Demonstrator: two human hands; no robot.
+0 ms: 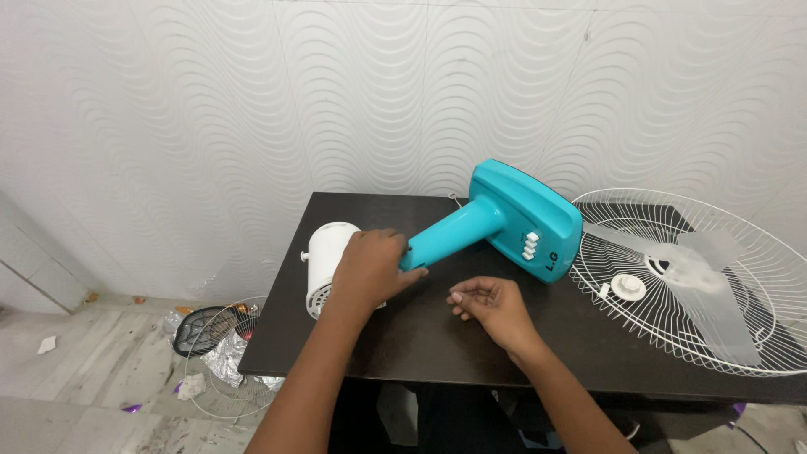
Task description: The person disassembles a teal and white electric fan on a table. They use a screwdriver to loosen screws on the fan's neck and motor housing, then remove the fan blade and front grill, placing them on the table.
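While the left hand [370, 267] grips the white motor [329, 267] at frame centre-left on the tabletop [420, 336], beside the teal fan stand [496, 223], right hand [492, 307] rests loosely curled, empty. Fan looks mid-disassembly; next move likely needs both hands steadying it.

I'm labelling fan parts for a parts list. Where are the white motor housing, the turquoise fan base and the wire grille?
white motor housing [326, 252]: head view, its rounded side.
turquoise fan base [538, 214]: head view, flat top face.
wire grille [756, 277]: head view, its white wire spokes.
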